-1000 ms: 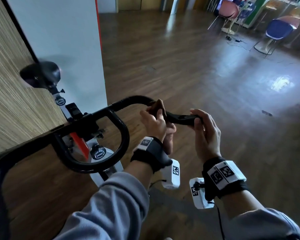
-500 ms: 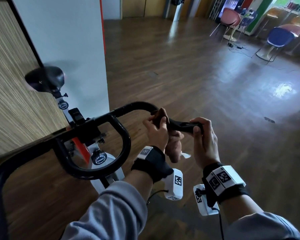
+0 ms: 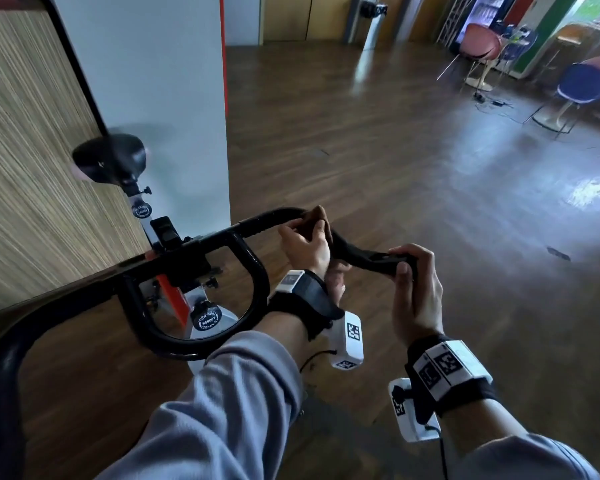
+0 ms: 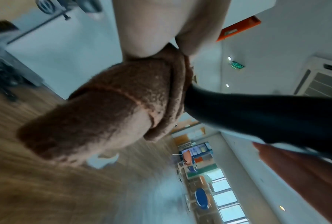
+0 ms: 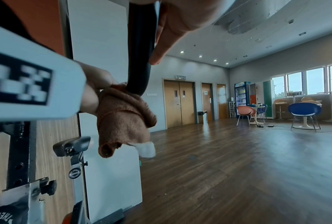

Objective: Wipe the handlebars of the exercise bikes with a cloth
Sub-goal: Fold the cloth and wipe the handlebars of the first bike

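A black handlebar (image 3: 194, 244) of an exercise bike curves across the head view, its right end (image 3: 368, 256) running toward me. My left hand (image 3: 303, 244) grips a brown cloth (image 3: 317, 216) wrapped around the bar at its right bend. The cloth (image 4: 107, 106) hangs below the bar (image 4: 257, 115) in the left wrist view, and the right wrist view shows the cloth (image 5: 123, 118) bunched round the bar (image 5: 140, 60). My right hand (image 3: 413, 285) holds the bar's tip, thumb on top.
The bike's black saddle (image 3: 110, 161) stands at the left beside a wood-grain wall (image 3: 25, 168) and a white pillar (image 3: 160, 98). Wooden floor (image 3: 395, 168) stretches to the right. Chairs (image 3: 582, 84) and cables lie far back right. Closed doors (image 5: 180, 104) are at the back.
My left hand has slid the cloth up the bar toward the bend, away from my right hand. The right hand keeps its hold on the tip.
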